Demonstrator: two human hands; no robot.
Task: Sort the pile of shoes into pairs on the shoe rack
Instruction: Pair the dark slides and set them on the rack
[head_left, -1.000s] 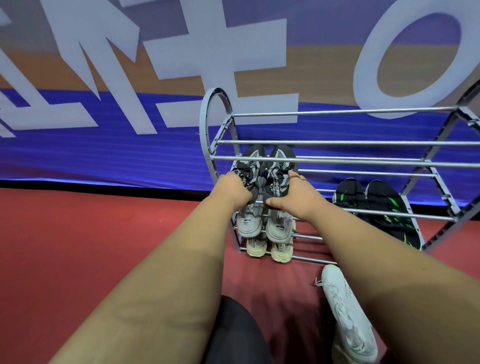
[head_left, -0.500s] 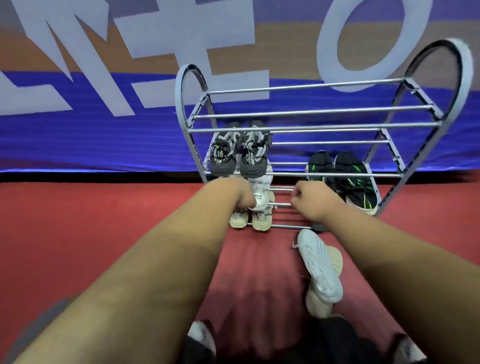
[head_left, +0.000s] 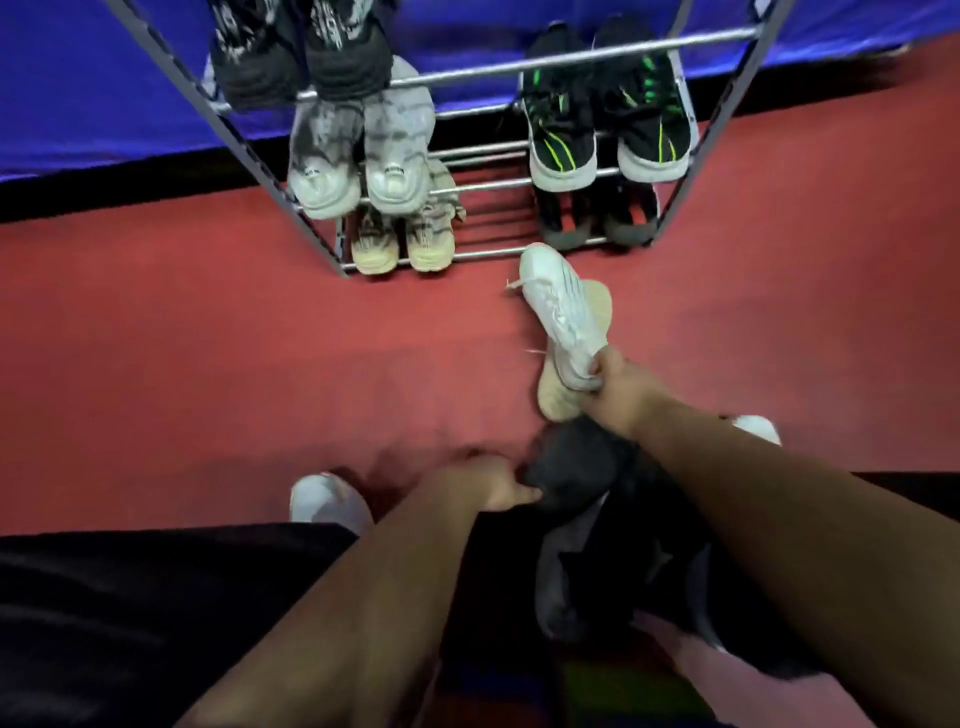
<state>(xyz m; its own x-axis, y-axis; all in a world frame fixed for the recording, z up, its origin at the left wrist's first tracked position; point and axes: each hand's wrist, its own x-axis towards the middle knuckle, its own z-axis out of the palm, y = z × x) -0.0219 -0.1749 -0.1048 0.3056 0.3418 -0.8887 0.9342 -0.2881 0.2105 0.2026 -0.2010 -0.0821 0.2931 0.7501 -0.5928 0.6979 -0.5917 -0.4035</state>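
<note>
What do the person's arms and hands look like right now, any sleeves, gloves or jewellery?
Both forearms are bare to the frame edge: no sleeves, gloves, watch or bands visible. The left hand is motion-blurred, so rings cannot be ruled out. The right hand shows no rings on its visible side.

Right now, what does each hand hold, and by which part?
Right hand grips the white shoe at its heel end. Left hand touches a dark shoe; grip unclear.

The single head-worn view looks steeply down over both forearms at the shoe rack (head_left: 498, 62) just ahead.
</note>
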